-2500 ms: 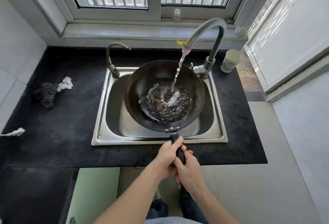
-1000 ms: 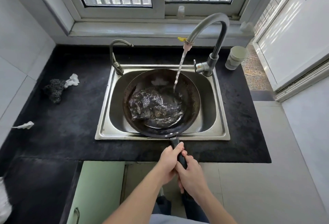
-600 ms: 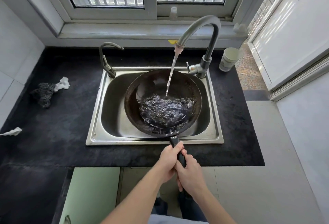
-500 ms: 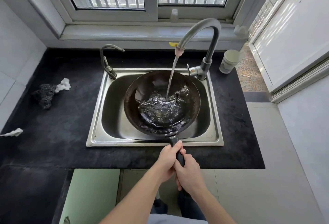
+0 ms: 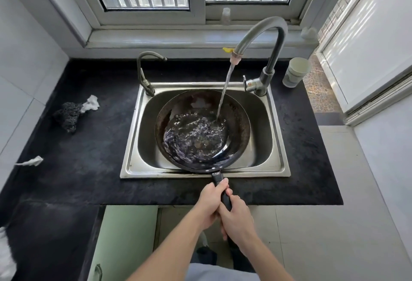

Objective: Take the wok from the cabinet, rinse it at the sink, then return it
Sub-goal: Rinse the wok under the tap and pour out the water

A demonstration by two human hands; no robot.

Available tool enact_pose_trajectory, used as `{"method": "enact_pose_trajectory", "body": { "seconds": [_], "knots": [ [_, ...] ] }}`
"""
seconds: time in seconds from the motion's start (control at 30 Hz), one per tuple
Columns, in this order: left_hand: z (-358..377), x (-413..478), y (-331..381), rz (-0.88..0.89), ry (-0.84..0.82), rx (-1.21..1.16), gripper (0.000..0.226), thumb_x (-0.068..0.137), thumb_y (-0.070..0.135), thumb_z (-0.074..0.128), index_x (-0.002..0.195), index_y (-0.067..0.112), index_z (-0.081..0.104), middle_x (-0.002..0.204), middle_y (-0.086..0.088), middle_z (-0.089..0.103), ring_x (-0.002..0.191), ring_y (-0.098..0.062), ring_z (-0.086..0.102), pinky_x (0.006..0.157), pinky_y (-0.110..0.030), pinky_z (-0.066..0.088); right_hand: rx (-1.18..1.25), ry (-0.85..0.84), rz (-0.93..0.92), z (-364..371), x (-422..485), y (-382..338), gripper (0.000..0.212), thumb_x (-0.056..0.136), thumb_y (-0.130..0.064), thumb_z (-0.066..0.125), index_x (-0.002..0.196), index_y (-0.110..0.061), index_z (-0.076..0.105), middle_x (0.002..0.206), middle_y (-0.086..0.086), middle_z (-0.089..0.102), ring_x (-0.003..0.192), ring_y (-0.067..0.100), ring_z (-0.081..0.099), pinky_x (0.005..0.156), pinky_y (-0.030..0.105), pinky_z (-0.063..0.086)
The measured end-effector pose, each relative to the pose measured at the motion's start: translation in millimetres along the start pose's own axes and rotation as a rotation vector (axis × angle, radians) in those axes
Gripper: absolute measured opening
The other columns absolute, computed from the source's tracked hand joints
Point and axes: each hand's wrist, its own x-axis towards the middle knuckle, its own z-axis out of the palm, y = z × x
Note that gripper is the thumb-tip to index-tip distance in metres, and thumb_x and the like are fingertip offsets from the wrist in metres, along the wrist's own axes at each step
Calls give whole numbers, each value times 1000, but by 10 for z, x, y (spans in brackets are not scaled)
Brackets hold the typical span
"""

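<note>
Black wok [image 5: 238, 122] held low in steel sink [image 5: 131, 146], water [image 5: 196, 137] from tap [image 5: 263, 33] pooling and swirling inside. Left hand [image 5: 210, 202] and right hand [image 5: 238, 216] both clamped around its handle [image 5: 218, 177] over tabletop [image 5: 89, 158] edge. Mid-rinse; next, likely tipping water out, needing firm two-handed grip against sloshing weight.

I grip the wok [image 5: 201, 131] handle with my left hand [image 5: 209, 204] and right hand [image 5: 237, 218]; tap [image 5: 265, 41] water [image 5: 224, 93] pours into it over the sink [image 5: 131, 146].

Dark wok [image 5: 238, 122], black countertop [image 5: 89, 146]
</note>
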Motion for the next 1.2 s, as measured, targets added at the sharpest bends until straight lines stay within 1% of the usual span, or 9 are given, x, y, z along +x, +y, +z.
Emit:
{"method": "enact_pose_trajectory", "body": {
  "seconds": [0.2, 0.37, 0.47, 0.57, 0.63, 0.77, 0.93, 1.07, 1.2],
  "knots": [
    [12, 72, -28, -13, -50, -18, 22, 101, 27, 55, 85, 12, 53, 68, 3, 58, 67, -17, 58, 74, -34, 49, 47, -5, 16, -37, 20, 48, 19, 89, -34, 57, 85, -15, 57, 77, 15, 67, 58, 23, 59, 57, 41, 53],
    [77, 138, 25, -9, -67, -81, 19, 103, 23, 53, 92, 7, 51, 71, -2, 58, 77, -18, 72, 69, -31, 58, 138, -101, 1, -181, 105, 44, 9, 101, -20, 54, 97, -14, 58, 57, 1, 60, 42, 14, 54, 41, 27, 45],
    [93, 197, 54, 4, -76, -106, 19, 102, 23, 54, 94, 6, 50, 81, -9, 59, 84, -20, 73, 70, -31, 59, 195, -163, 0, -250, 150, 1, 9, 103, -20, 53, 104, -16, 61, 68, -1, 62, 46, 5, 55, 45, 19, 44],
    [113, 236, 112, 18, -78, -116, 22, 101, 22, 55, 87, 7, 50, 79, -10, 58, 83, -21, 71, 72, -32, 59, 278, -199, 23, -274, 184, -51, 10, 104, -15, 51, 110, -12, 58, 67, 5, 57, 43, 9, 51, 42, 22, 43],
    [122, 240, 150, 30, -88, -149, 19, 102, 19, 54, 87, 8, 51, 71, -4, 55, 80, -21, 69, 73, -32, 59, 302, -196, 33, -261, 209, -56, 12, 104, -15, 50, 109, -9, 58, 69, 5, 57, 45, 9, 52, 42, 22, 44],
    [90, 253, 177, 43, -122, -142, 16, 102, 17, 53, 89, 8, 51, 71, -4, 54, 78, -22, 67, 77, -34, 59, 283, -173, 2, -221, 208, -45, 9, 104, -24, 52, 105, -24, 61, 74, -4, 62, 52, 4, 59, 46, 16, 48],
    [59, 246, 180, 51, -119, -81, 26, 102, 20, 53, 80, 6, 53, 69, -7, 64, 79, -23, 69, 79, -37, 58, 337, -183, -23, -233, 136, -114, 14, 104, -18, 52, 95, -7, 55, 54, 5, 52, 35, 14, 48, 32, 25, 42],
    [30, 202, 144, 43, -113, -67, 29, 101, 22, 54, 77, 7, 54, 69, -6, 64, 81, -22, 71, 74, -35, 58, 327, -193, -66, -230, 106, -71, 15, 104, -17, 54, 91, -8, 55, 50, 5, 53, 33, 16, 47, 32, 24, 40],
    [68, 161, 46, 41, -109, -87, 19, 102, 18, 53, 88, 5, 54, 69, -3, 60, 76, -21, 70, 75, -34, 58, 301, -167, -56, -217, 61, 64, 17, 103, -16, 55, 91, -5, 55, 57, 6, 55, 35, 18, 48, 33, 26, 41]
  ]
}}
